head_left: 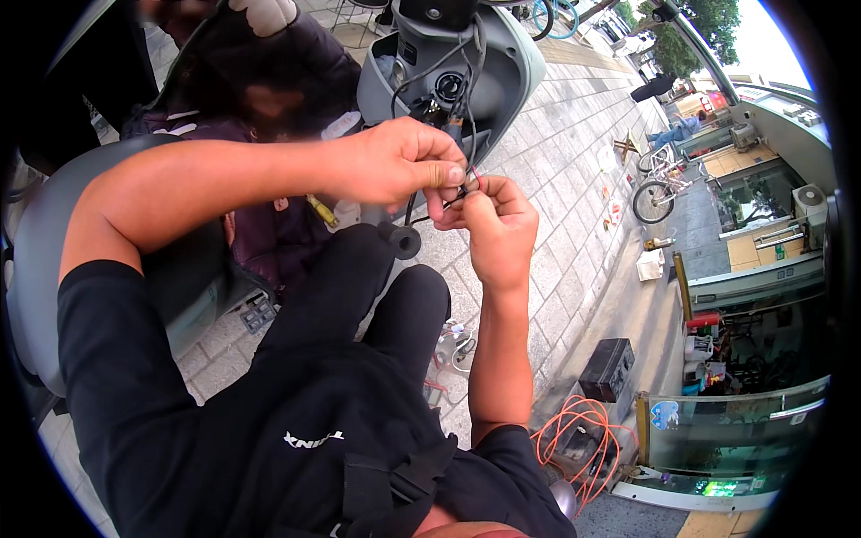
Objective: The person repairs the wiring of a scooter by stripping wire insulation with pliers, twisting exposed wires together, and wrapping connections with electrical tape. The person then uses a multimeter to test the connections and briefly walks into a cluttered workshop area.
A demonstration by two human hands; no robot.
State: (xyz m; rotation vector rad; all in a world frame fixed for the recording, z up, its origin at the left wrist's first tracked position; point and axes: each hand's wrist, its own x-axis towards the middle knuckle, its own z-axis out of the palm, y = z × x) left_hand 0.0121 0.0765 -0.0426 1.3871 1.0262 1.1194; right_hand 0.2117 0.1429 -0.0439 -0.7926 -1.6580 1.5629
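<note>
Grey plastic forms the open scooter housing point(517, 67) at the far middle of the scene, from which I observe a dark cable bundle point(480, 56) hanging toward the near side. From my remote station I record both bare hands raised over the paved ground point(565, 206), just near of that housing. The left hand point(395, 163) comes in from the left, its elbow bent outward and its forearm lying almost level across the scene, fingers curled and directed right. The right hand point(499, 215) stands on an upright forearm, palm side turned left, fingers folded inward. Each hand pinches between thumb and forefinger, the two sets of fingertips nearly meeting on the thin wires point(463, 191), a dark piece with a red strand looping beside it. These wires sit between the hands, near of the cable bundle; the short stretch visible slants from far right to near left, though the fingers hide most of it and I cannot tell which way its end points. A black cylindrical grip point(406, 242) lies near and left of them.
</note>
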